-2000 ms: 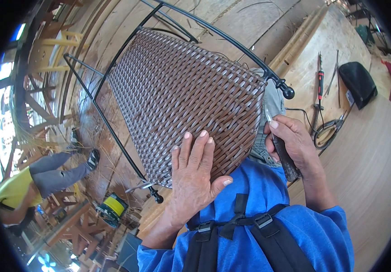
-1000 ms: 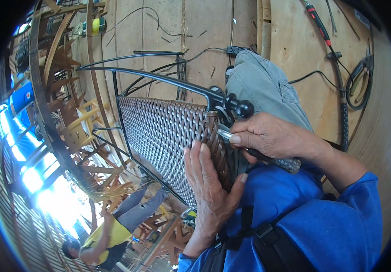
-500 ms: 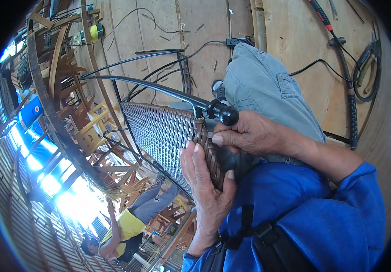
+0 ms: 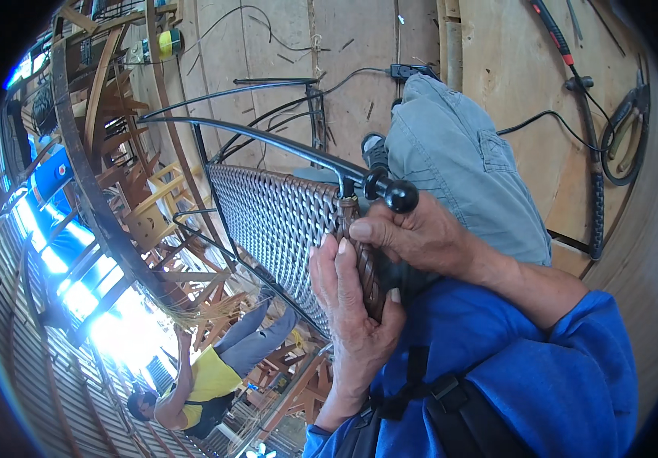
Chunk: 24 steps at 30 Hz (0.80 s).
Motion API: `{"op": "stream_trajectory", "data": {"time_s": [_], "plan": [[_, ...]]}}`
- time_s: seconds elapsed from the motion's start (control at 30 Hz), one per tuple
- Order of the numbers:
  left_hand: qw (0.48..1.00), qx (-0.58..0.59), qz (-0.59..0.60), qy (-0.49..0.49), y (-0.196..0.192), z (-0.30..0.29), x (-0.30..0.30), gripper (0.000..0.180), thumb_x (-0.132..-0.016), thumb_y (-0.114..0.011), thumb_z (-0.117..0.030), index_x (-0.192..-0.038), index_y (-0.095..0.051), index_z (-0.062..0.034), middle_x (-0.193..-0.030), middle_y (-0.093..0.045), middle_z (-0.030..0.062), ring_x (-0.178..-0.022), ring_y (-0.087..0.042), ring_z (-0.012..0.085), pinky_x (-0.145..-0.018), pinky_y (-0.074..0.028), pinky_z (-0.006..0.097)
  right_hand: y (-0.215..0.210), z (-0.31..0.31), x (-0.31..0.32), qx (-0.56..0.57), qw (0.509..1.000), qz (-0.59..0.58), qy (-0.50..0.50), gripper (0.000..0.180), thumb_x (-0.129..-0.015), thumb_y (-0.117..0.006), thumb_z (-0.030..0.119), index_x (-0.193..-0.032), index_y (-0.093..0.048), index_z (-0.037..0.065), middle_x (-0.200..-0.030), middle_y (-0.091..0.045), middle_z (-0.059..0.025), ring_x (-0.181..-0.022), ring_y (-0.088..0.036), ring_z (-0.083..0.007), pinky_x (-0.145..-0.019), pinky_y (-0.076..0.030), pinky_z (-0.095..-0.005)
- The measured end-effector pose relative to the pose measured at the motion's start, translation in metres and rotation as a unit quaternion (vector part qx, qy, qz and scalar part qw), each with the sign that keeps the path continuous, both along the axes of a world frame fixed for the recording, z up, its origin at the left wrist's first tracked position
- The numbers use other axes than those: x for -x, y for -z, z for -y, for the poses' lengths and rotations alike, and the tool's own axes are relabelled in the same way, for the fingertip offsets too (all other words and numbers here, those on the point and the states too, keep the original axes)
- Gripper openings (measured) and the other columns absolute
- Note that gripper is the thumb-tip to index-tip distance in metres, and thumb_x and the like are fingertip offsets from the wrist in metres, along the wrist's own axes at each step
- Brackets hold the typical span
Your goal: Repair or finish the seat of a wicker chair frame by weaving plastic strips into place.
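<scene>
A black metal chair frame (image 4: pixel 268 141) with a round ball end (image 4: pixel 401 196) carries a woven panel (image 4: pixel 264 210) of dark brown strands. Along the panel's near side runs a thick braided brown edge (image 4: pixel 371 286). My left hand (image 4: pixel 355 320) grips this edge, its fingers flat on the weave and its thumb on the other side. Just below the ball end, my right hand (image 4: pixel 420 237) is closed, thumb pressed against the top of the braid. Whatever its fingers pinch is hidden behind the thumb. The frame leans by my grey-trousered leg (image 4: pixel 451 153).
On the wooden boards at right lie pincers (image 4: pixel 634 130), a hammer (image 4: pixel 592 153) and a red-and-black handled tool (image 4: pixel 554 34) with a cord. Wooden furniture parts (image 4: pixel 153 206) are stacked at left. Beyond the panel, another person in a yellow top (image 4: pixel 210 378) works with a bundle of fibres.
My right hand has moved slightly up the braid, and the thin flat piece seen at its fingertips is now hidden. The view has shifted a little; my left hand keeps its hold.
</scene>
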State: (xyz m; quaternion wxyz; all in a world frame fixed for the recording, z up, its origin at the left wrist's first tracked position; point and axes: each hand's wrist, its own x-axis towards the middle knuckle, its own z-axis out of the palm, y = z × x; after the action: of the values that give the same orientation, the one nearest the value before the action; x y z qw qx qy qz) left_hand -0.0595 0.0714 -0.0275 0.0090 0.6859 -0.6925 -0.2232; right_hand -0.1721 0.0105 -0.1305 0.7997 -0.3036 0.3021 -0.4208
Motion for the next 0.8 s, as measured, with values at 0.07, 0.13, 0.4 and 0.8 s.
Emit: {"op": "stream_trajectory", "data": {"time_s": [0.07, 0.13, 0.4, 0.8], "plan": [[1.0, 0.013, -0.001, 0.013, 0.001, -0.001, -0.001, 0.074, -0.068, -0.062, -0.004, -0.134, -0.03, 0.0037, -0.136, -0.03, 0.0277, -0.127, -0.026, 0.0478, -0.106, -0.019, 0.054, -0.002, 0.002, 0.0, -0.055, 0.998, 0.016, -0.037, 0.036, -0.09, -0.059, 0.028, -0.062, -0.054, 0.006, -0.052, -0.047, 0.0021, -0.049, -0.043, -0.0054, -0.045, -0.032, -0.0243], [1.0, 0.026, -0.002, 0.012, 0.001, 0.0, -0.003, 0.073, -0.067, -0.062, -0.004, -0.133, -0.032, 0.003, -0.135, -0.031, 0.0274, -0.126, -0.027, 0.0484, -0.106, -0.02, 0.055, -0.005, 0.003, 0.0, -0.104, 0.992, 0.014, -0.07, 0.035, -0.09, -0.057, 0.027, -0.062, -0.054, 0.007, -0.053, -0.048, 0.0027, -0.049, -0.042, -0.0047, -0.045, -0.031, -0.0226], [0.999, 0.047, 0.012, -0.005, 0.002, 0.007, -0.002, 0.072, -0.07, -0.065, -0.016, -0.135, -0.036, -0.0035, -0.139, -0.031, 0.0165, -0.126, -0.028, 0.0442, -0.098, -0.027, 0.055, -0.02, 0.007, 0.0, -0.063, 0.984, -0.156, -0.054, 0.036, -0.093, -0.052, 0.034, -0.07, -0.056, 0.007, -0.058, -0.047, 0.0037, -0.051, -0.04, -0.0044, -0.046, -0.03, -0.0214], [0.981, 0.182, -0.004, -0.068, 0.014, -0.011, -0.006, 0.05, -0.082, -0.048, -0.022, -0.127, -0.047, -0.0005, -0.133, -0.04, 0.0193, -0.122, -0.033, 0.0474, -0.096, -0.029, 0.059, -0.046, 0.01, -0.001, 0.0, 0.903, -0.428, -0.046, 0.046, -0.094, -0.047, 0.041, -0.108, -0.061, 0.0, -0.09, -0.064, -0.0053, -0.075, -0.056, -0.008, -0.061, -0.044, -0.0198]]}}
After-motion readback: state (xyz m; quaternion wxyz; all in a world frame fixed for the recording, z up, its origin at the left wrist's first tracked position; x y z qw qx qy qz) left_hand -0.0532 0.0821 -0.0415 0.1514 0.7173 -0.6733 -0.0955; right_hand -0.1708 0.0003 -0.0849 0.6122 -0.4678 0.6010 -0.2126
